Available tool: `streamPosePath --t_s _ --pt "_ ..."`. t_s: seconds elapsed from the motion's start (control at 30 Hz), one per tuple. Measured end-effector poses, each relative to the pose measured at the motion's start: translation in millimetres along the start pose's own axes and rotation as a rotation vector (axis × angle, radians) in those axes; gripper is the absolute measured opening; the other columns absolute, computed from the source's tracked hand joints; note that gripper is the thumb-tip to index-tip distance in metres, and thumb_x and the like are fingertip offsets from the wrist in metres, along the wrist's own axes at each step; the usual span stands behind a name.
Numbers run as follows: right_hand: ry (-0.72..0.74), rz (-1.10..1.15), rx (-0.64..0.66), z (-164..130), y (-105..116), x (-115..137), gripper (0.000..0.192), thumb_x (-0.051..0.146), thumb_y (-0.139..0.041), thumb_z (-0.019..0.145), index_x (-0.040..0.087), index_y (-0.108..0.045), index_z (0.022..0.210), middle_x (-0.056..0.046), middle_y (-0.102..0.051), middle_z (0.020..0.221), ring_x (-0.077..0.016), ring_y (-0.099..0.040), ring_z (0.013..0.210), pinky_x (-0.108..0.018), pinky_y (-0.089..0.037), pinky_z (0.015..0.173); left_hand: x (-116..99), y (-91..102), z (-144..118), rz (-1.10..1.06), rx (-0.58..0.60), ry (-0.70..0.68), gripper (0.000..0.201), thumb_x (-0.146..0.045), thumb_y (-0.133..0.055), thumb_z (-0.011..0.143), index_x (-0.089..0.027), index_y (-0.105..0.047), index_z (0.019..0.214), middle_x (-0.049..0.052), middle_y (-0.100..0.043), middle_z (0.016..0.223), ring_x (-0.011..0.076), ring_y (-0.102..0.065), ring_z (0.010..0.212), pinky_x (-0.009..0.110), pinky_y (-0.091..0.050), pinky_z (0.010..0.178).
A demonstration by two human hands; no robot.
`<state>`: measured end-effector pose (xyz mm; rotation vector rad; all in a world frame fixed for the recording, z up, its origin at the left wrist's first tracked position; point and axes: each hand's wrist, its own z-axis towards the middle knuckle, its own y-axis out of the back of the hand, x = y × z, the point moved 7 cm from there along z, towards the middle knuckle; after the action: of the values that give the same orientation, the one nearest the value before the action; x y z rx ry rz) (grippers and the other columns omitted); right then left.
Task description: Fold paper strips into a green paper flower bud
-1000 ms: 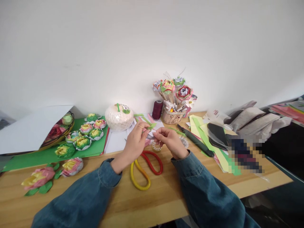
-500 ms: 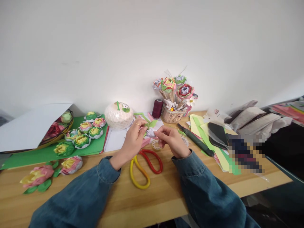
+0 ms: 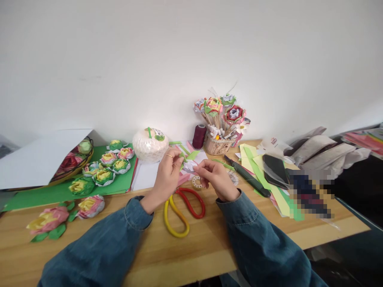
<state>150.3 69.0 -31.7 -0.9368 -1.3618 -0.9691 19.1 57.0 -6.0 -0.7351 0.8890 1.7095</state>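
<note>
Pale wall (image 3: 149,59) behind, wooden table (image 3: 179,257) below: the left hand (image 3: 169,172) pinches folded green-and-white paper (image 3: 189,164) above the tabletop, the right hand (image 3: 214,177) nips its right side, scissors (image 3: 165,219) lying nearer.

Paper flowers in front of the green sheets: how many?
2: a pink-yellow flower at the left end, a white-edged flower to its right. The left sleeve may hide others.

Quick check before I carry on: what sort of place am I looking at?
Probably a craft worktable, perhaps at home or in a small studio. Handmade-looking flowers, a maroon thread spool and large scissors on the wooden tabletop suggest it.
</note>
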Motion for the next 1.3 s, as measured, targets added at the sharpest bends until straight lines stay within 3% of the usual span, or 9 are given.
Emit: streamPosePath --t_s 0.17,0.27,0.37,0.53,0.63,0.77,0.9,1.03,1.3 --pt "0.064 -0.065 -0.018 -0.3 1.0 8.4 0.032 0.041 -0.063 0.069 0.016 -0.047 0.059 0.008 -0.04 0.043 -0.0035 -0.033 0.036 -0.017 -0.026 0.036 12.6 -1.0 7.8 -0.334 0.039 0.194 0.004 -0.019 -0.048 0.079 -0.017 -0.052 0.081 0.0 -0.054 0.078 0.0118 -0.051 0.074 0.025 -0.04 0.071" --pt "0.28 -0.116 -0.08 -3.4 2.5 23.5 0.027 0.038 -0.066 0.067 0.016 -0.054 0.077 0.006 -0.042 0.057 -0.0056 -0.038 0.047 -0.019 -0.033 0.044 19.8 -3.9 9.3 -0.624 0.053 0.385 0.004 -0.021 -0.053 0.076 -0.017 -0.053 0.078 -0.002 -0.056 0.071 0.0092 -0.053 0.063 0.021 -0.042 0.059" --pt "0.515 -0.366 -0.093 -10.3 -3.0 36.6 0.051 0.036 -0.07 0.065 0.021 -0.051 0.11 0.002 -0.045 0.073 -0.0104 -0.043 0.061 -0.023 -0.039 0.053 23.7 -11.4 4.0 -0.774 0.125 0.585 0.007 -0.019 -0.059 0.072 -0.017 -0.056 0.077 -0.002 -0.058 0.07 0.0075 -0.054 0.06 0.018 -0.043 0.054" --pt "0.75 -0.752 -0.188 -22.4 -5.4 50.2 0.046 0.038 -0.066 0.069 0.024 -0.056 0.112 -0.004 -0.049 0.081 -0.0185 -0.046 0.079 -0.034 -0.041 0.072 29.2 -17.6 -5.3 -0.85 0.225 0.764 0.011 -0.015 -0.063 0.068 -0.016 -0.061 0.079 0.0 -0.059 0.071 0.0076 -0.056 0.061 0.017 -0.045 0.053" --pt "0.787 -0.79 -0.197 -25.0 -5.2 54.1 0.049 0.042 -0.067 0.066 0.023 -0.058 0.111 -0.006 -0.051 0.087 -0.0207 -0.047 0.084 -0.037 -0.041 0.076 30.6 -22.1 -7.9 -0.879 0.298 0.789 0.012 -0.015 -0.065 0.066 -0.014 -0.062 0.078 0.001 -0.06 0.071 0.0082 -0.056 0.059 0.017 -0.047 0.051" --pt "0.757 -0.646 -0.058 -22.0 -11.8 49.3 0.033 0.035 -0.062 0.074 0.019 -0.062 0.103 -0.002 -0.05 0.07 -0.0134 -0.049 0.065 -0.026 -0.043 0.061 32.9 -22.7 -9.4 -0.781 0.302 0.761 0.016 -0.02 -0.065 0.067 -0.016 -0.062 0.083 0.002 -0.061 0.075 0.0082 -0.056 0.056 0.017 -0.044 0.044" --pt "0.721 -0.573 -0.133 -20.2 -6.8 46.5 0.019 0.029 -0.065 0.072 0.017 -0.066 0.087 0.001 -0.05 0.061 -0.0098 -0.046 0.054 -0.023 -0.041 0.053 26.5 -16.5 -4.4 -0.675 0.247 0.627 0.023 -0.033 -0.056 0.076 -0.02 -0.062 0.094 0.005 -0.063 0.095 0.0123 -0.059 0.075 0.02 -0.048 0.053" --pt "0.739 -0.611 -0.242 -22.6 -0.3 49.5 0.017 0.027 -0.065 0.073 0.018 -0.065 0.087 0.0 -0.052 0.063 -0.0104 -0.047 0.055 -0.024 -0.041 0.054 17.4 -20.1 -2.8 -0.635 0.375 0.546 0.029 -0.023 -0.067 0.067 -0.019 -0.065 0.095 0.006 -0.062 0.106 0.0163 -0.056 0.096 0.025 -0.048 0.074" --pt "0.726 -0.525 -0.255 -22.0 3.9 50.2 0.032 0.031 -0.065 0.072 0.022 -0.062 0.103 0.002 -0.048 0.063 -0.0109 -0.046 0.057 -0.024 -0.042 0.056 26.8 -15.3 2.0 -0.594 0.313 0.489 0.029 -0.016 -0.072 0.057 -0.02 -0.069 0.086 0.004 -0.069 0.091 0.0149 -0.061 0.078 0.027 -0.047 0.072"
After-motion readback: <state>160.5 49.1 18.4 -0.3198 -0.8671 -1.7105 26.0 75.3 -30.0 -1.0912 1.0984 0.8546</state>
